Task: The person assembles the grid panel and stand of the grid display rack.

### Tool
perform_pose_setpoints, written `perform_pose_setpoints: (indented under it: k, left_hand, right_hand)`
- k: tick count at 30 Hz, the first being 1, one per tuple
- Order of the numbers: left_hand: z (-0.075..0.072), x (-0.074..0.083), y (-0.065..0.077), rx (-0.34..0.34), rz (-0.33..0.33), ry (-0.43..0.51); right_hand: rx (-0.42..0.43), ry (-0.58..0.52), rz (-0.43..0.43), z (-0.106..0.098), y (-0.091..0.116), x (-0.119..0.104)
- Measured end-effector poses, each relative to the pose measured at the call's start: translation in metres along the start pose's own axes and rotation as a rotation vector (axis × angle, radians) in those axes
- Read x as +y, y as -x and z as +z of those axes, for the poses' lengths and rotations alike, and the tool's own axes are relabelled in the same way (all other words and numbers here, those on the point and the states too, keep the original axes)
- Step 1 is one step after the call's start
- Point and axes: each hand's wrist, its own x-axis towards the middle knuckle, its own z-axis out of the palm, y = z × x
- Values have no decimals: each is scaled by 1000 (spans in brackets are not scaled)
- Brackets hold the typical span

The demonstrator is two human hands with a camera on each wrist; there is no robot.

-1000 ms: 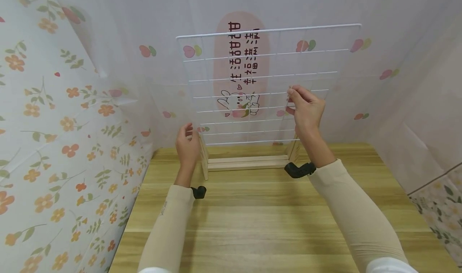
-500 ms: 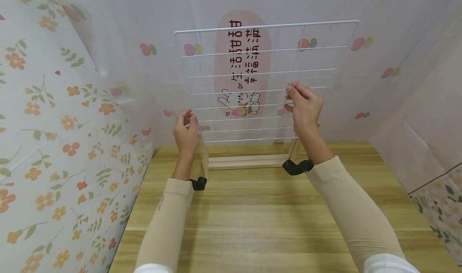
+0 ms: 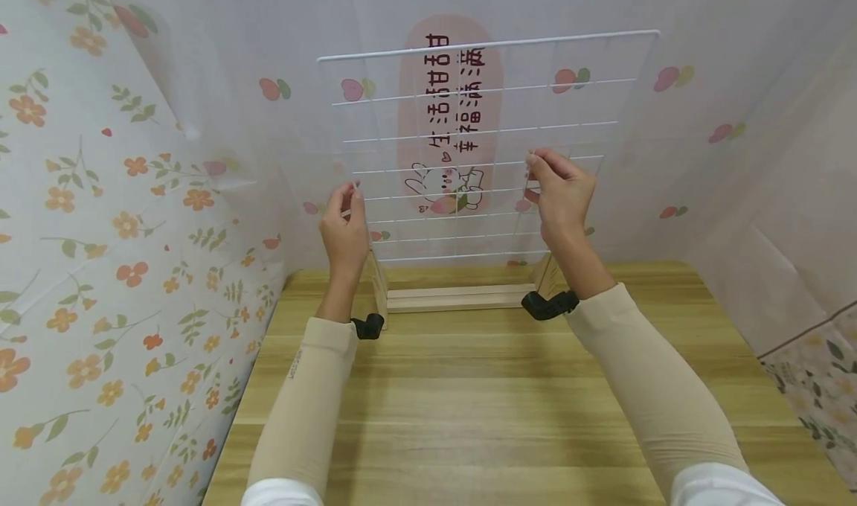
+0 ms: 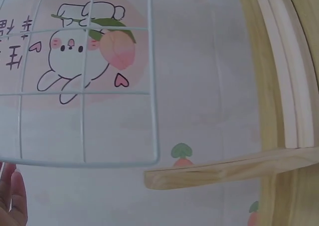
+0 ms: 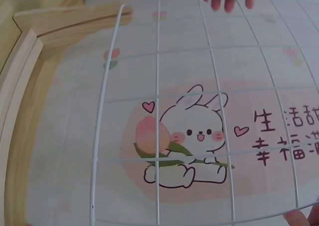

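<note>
A white wire grid panel (image 3: 509,44) stands tilted upright ahead of me, its lower edge close over a pale wooden stand (image 3: 462,298). My right hand (image 3: 565,193) pinches the panel's right side wire between thumb and fingers. At the opposite side, my left hand (image 3: 344,231) has its thumb and fingertips around the left side wire. In the left wrist view, the panel's lower corner lies apart from the end of a stand upright (image 4: 224,173). Left-hand fingers (image 5: 215,1) overlap the far side wire in the right wrist view.
The stand's two uprights, joined by a crossbar, rest at the back of a wooden table (image 3: 455,409). Behind hangs a pale curtain (image 3: 294,156) with a printed rabbit and lettering. Flowered cloth (image 3: 134,268) closes off the left side. Black wrist cameras (image 3: 549,305) hang below the wrists.
My left hand has risen along the panel's left side and its fingers have closed in on the wire. The panel and right hand have shifted slightly left and up in the head view.
</note>
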Motion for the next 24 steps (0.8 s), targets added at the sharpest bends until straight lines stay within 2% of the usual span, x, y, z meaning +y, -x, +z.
perform_pose_setpoints:
  k: [8,14,19,24]
  left_hand:
    - [0,12,-8,47,68,33]
    - [2,18,-15,56,75,74]
    - [3,23,-21,66,108,113]
    - [3,40,-24,86,118,111]
  right_hand:
    - [-4,-9,4,7,0,-1]
    - [-5,-4,1,8,0,0]
    - [-9,-1,-6,8,-1,0]
    - [-8,20,-27,8,-1,1]
